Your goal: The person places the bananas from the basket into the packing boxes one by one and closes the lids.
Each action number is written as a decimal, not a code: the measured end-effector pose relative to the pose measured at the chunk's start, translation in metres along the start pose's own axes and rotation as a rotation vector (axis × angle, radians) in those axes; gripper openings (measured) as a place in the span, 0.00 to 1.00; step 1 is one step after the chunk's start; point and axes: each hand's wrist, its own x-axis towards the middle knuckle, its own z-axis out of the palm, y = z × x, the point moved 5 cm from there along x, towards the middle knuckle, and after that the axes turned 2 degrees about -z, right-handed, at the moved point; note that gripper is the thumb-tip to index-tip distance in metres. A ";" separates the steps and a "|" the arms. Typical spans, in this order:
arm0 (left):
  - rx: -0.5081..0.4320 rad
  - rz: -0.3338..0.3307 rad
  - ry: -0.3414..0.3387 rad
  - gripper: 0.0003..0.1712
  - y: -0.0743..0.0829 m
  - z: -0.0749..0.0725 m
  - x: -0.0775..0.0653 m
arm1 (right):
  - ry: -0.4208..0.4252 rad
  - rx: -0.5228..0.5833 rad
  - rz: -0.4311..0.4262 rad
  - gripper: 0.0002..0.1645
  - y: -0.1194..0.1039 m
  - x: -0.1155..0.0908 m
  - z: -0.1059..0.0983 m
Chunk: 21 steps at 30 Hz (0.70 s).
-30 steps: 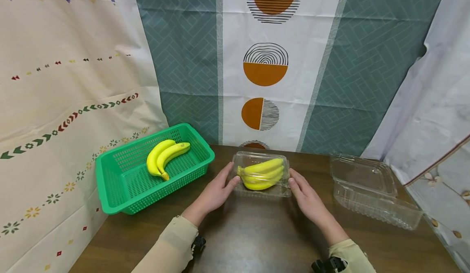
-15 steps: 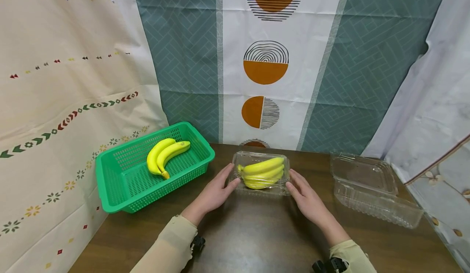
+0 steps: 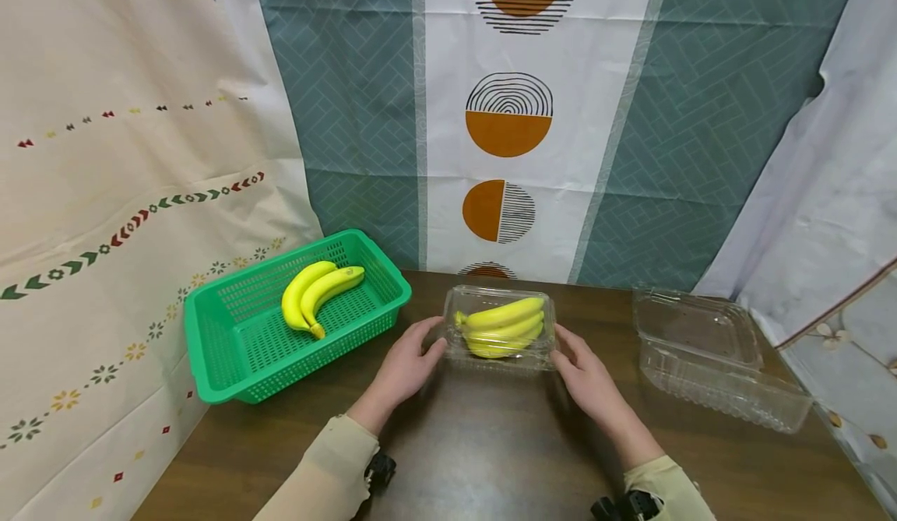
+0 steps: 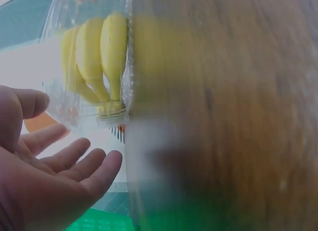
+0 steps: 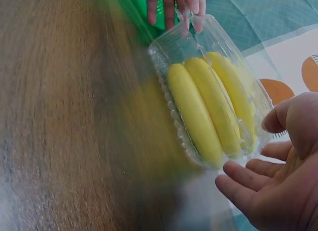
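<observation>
A clear plastic clamshell box lies closed on the table in the head view, with a bunch of yellow bananas inside, its stem end to the left. My left hand is beside the box's left end, thumb and fingers spread; the left wrist view shows this hand with a gap between it and the box. At the opposite end is my right hand, fingertips right at the side. In the right wrist view its fingers are loosely extended near the box corner, not wrapped round it.
A green plastic basket holding more bananas stands to the left. On the right, another clear clamshell lies with its lid raised back. Patterned cloths hang behind the wooden table and at both sides.
My left hand has drawn slightly left, its thumb coming away from the box. The right thumb has eased off the lid's edge. The box and bananas stay in place.
</observation>
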 end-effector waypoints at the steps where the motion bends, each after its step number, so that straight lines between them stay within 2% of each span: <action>1: 0.005 0.001 0.009 0.29 0.000 0.001 0.000 | 0.003 0.007 0.008 0.38 0.000 0.000 0.000; 11: 0.008 -0.062 0.058 0.26 0.000 0.008 0.002 | 0.029 0.049 0.068 0.39 0.007 0.004 0.002; 15: 0.039 -0.084 0.073 0.23 0.001 0.008 0.001 | 0.050 0.006 0.090 0.39 0.007 0.002 0.002; 18: 0.078 -0.107 0.068 0.20 0.001 0.009 0.001 | 0.069 -0.068 0.103 0.34 0.007 0.001 0.000; 21: 0.107 -0.121 0.055 0.18 0.000 0.009 0.002 | 0.084 -0.125 0.103 0.22 0.007 0.001 -0.001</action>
